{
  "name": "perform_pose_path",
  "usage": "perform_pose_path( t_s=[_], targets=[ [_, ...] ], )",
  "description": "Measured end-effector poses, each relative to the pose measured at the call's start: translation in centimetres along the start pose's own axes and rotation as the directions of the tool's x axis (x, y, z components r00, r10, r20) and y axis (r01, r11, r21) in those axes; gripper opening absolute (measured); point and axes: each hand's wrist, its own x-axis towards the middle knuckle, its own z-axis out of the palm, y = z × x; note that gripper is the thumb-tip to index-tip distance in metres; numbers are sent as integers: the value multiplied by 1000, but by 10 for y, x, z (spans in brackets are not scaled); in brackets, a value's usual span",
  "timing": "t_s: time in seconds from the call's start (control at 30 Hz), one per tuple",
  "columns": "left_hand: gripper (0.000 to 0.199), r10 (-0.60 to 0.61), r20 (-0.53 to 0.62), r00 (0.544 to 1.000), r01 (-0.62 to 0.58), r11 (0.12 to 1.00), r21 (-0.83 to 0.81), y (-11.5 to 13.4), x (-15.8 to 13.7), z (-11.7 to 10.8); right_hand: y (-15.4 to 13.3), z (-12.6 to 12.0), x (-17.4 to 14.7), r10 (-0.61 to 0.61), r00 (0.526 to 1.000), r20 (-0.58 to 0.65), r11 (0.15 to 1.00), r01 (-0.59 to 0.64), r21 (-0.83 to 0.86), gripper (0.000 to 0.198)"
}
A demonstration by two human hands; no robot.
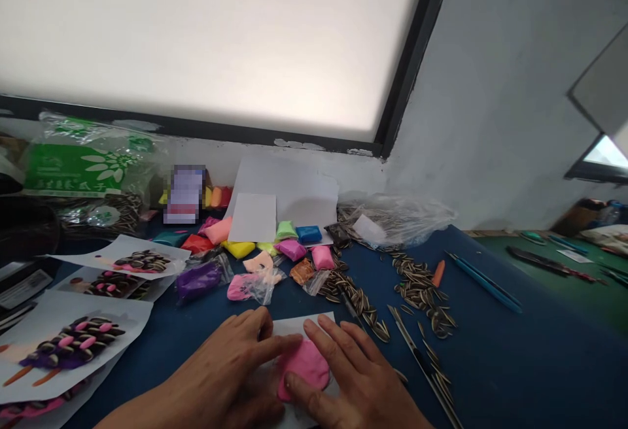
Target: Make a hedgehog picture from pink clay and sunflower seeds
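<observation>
A flattened lump of pink modelling clay (pixel 305 371) lies on a small sheet of white paper (pixel 324 318) at the front of the table. My left hand (pixel 230 363) closes on its left side, with the index finger along the upper edge and the other fingers curled. The left thumb is partly hidden low beside the clay. My right hand (pixel 356 373) is open, fingers spread along the right edge and thumb pressing on the clay's surface. An opened bag of pink clay (pixel 243 287) lies just beyond, among several coloured clay packets (pixel 291 248).
Sunflower seeds (pixel 417 282) are scattered beyond my right hand, near a metal tool (pixel 422 363) and blue tweezers (pixel 483 282). Printed pictures (pixel 73 350) overlap at left. A phone (pixel 184 195), white sheets (pixel 289 180) and a green seed bag (pixel 83 167) stand at the back.
</observation>
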Motion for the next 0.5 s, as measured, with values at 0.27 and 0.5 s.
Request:
perform_pose_path(
  t_s=[0.27,0.5],
  targets=[
    [55,-11,43,999,10,1000,26,-7,3,6,-13,10,8,90,985,-149,996,-93,-13,19],
    [57,20,18,1000,-20,1000,4,-12,-3,8,-8,-2,9,97,989,-108,994,-102,-42,29]
  ],
)
